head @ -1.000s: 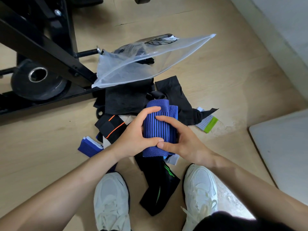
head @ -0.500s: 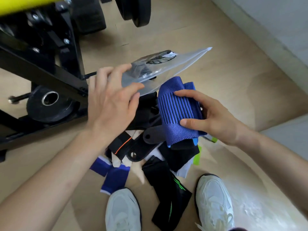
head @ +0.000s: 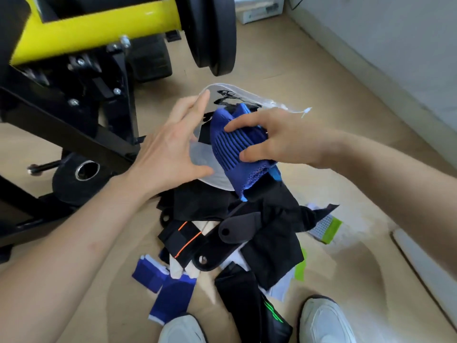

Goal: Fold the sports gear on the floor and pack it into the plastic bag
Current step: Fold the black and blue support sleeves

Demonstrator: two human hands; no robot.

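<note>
My right hand [head: 269, 137] grips a folded blue ribbed knee sleeve [head: 235, 147] and holds its far end at the mouth of the clear plastic bag [head: 210, 167]. My left hand [head: 170, 147] holds the bag's near edge, with the fingers spread along the opening. Something black lies inside the bag under the sleeve. Below the bag a pile of sports gear lies on the floor: black sleeves with orange stitching [head: 180, 240], a black strap [head: 237, 229], a black sock with green stripes [head: 252, 305] and blue wrist bands [head: 168, 293].
A black and yellow exercise machine [head: 74, 78] with weight plates [head: 212, 33] stands at the left and back. A grey-green item [head: 326, 229] lies right of the pile. My white shoes [head: 324, 320] are at the bottom edge. A wall runs along the right.
My right hand has carried the blue sleeve up and forward to the bag's mouth. My left hand left the sleeve, reached the bag and now holds its opening.
</note>
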